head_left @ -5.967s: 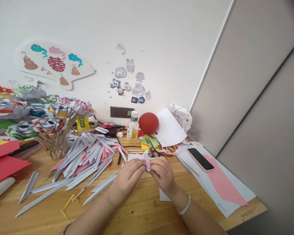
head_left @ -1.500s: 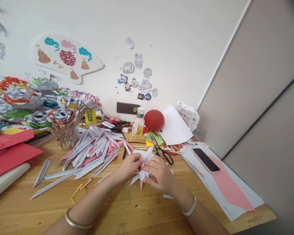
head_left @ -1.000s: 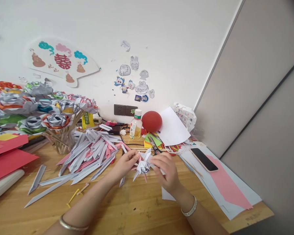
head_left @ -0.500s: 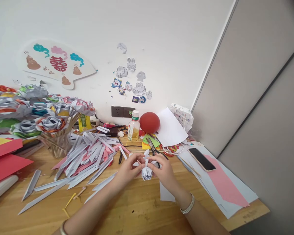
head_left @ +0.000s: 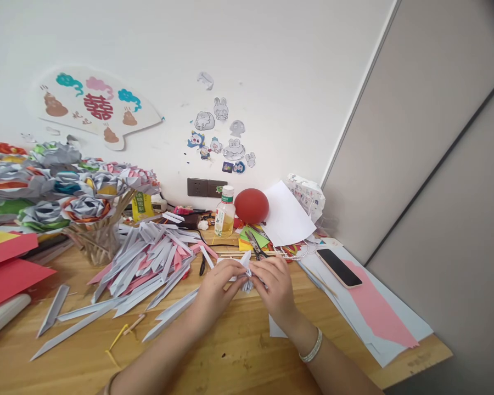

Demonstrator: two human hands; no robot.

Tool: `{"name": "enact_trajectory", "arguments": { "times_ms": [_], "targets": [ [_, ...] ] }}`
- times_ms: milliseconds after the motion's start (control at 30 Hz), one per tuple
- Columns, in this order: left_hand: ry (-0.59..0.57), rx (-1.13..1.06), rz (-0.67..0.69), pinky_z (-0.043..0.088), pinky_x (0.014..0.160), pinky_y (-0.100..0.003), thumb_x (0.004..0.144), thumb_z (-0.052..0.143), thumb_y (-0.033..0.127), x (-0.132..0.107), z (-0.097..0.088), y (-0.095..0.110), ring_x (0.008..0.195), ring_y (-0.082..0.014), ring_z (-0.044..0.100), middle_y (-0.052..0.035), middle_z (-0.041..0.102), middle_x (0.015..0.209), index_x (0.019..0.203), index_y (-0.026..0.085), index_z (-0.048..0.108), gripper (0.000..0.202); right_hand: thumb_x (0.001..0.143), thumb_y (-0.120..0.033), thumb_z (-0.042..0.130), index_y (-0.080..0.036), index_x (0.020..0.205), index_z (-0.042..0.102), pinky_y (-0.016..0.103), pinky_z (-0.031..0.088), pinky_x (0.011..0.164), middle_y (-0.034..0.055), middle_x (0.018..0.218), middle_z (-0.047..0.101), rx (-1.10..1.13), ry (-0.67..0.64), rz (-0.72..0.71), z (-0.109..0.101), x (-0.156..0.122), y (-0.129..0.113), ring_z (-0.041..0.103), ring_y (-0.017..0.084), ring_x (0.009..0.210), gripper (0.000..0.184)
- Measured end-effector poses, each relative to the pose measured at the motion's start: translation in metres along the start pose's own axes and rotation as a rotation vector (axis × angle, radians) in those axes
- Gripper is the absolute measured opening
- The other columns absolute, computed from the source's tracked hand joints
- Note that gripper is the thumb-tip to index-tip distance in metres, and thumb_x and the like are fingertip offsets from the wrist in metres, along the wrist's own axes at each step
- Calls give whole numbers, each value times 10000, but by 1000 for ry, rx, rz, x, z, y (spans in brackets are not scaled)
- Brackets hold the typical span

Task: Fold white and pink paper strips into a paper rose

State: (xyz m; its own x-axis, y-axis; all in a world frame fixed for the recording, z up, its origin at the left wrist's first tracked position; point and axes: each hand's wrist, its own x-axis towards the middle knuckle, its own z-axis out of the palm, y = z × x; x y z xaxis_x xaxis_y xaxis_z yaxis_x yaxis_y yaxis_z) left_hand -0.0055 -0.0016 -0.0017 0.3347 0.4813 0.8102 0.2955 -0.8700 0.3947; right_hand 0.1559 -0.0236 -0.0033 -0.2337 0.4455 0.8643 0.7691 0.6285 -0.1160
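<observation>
Between my hands is a folded white paper piece (head_left: 247,284), pleated and partly covered by my fingers. My left hand (head_left: 221,285) pinches it from the left, thumb and fingertips together. From the right, my right hand (head_left: 275,282) pinches the same piece, its fingers bent over the top. Just behind my fingertips lie dark-handled scissors (head_left: 256,245). A white paper sheet (head_left: 276,328) shows partly under my right wrist. To the left spreads a pile of folded white and pink paper strips (head_left: 154,258).
Paper flowers (head_left: 86,208) on sticks stand in a clear container (head_left: 93,247) at left. Behind are a bottle (head_left: 224,214) and a red balloon (head_left: 252,206). A phone (head_left: 339,267) lies on pink and white paper at right. Red card (head_left: 14,282) is at far left.
My fingers have shifted their hold on the paper and now cover more of it. Its pleated lower part, plainly visible before, is mostly hidden. My right hand has turned slightly.
</observation>
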Motion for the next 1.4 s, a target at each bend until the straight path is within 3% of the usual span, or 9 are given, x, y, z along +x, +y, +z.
{"name": "enact_trajectory", "arguments": {
  "times_ms": [233,367,600,933,1100,1400],
  "targets": [
    [27,150,153,485,720,-272,798,493,106,-3,-3,6,835,-144,561,-70,598,877,868,173,549,112,805,-154,528,-227,936,592,411,336,862,9,906,677,-52,52,-41,-2,0,-3,546,179,831,163],
    [-31,262,208,473,760,-286,809,455,90,-6,-6,6,879,-149,542,-67,599,919,912,177,537,158,801,-155,536,-224,887,593,404,333,855,-2,889,679,-51,44,-49,-3,0,-2,543,171,814,124],
    [-120,289,117,473,729,-268,836,392,108,-6,-7,5,862,-146,539,-60,583,933,966,181,523,198,790,-167,559,-221,868,584,375,346,815,-9,852,681,-31,30,-59,-7,3,-1,536,164,790,97],
    [-105,218,160,469,720,-264,830,421,109,-6,-6,0,841,-146,552,-73,605,912,955,185,532,183,799,-192,551,-224,861,578,384,321,856,-4,828,683,-104,27,-98,-11,3,-4,544,161,765,75],
    [-127,192,143,464,715,-255,823,447,113,-3,-7,1,829,-146,553,-71,609,887,914,175,540,144,782,-192,577,-214,792,556,390,319,847,-13,812,680,-113,3,-120,-11,3,0,530,167,746,32],
    [-190,143,134,453,755,-265,833,389,90,-11,-8,-3,880,-146,531,-74,587,953,974,186,519,214,798,-189,544,-224,824,555,387,302,871,-12,823,672,-50,-23,-78,-11,2,-1,532,159,779,45]
  ]
}}
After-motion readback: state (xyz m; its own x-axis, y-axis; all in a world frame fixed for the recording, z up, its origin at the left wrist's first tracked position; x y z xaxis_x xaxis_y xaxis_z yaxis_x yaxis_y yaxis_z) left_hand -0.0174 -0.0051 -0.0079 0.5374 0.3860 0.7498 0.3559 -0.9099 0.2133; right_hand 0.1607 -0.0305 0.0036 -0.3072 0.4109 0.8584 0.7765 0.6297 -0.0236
